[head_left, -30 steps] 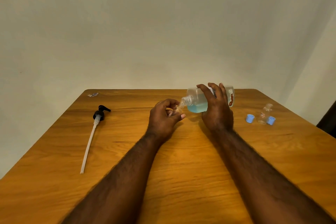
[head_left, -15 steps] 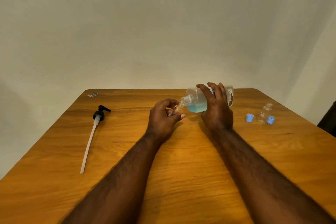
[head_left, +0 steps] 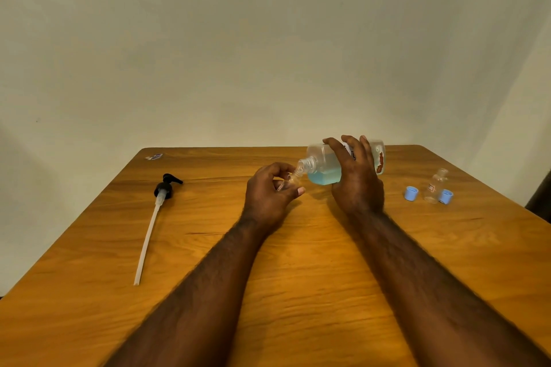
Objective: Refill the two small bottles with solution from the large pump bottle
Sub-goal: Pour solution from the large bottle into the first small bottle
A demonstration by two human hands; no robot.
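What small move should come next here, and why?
Probably tip the large clear plastic bottle slightly further: the right hand holds it near level, neck at the small clear bottle in the left hand, yet its blue liquid seems pooled short of the neck.

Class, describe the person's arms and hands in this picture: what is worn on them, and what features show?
Nothing is worn. The left hand and right hand are bare: no gloves, rings or bands show. The left forearm and right forearm are bare too, with no sleeve, watch or bracelet in view, and both carry short dark hair.
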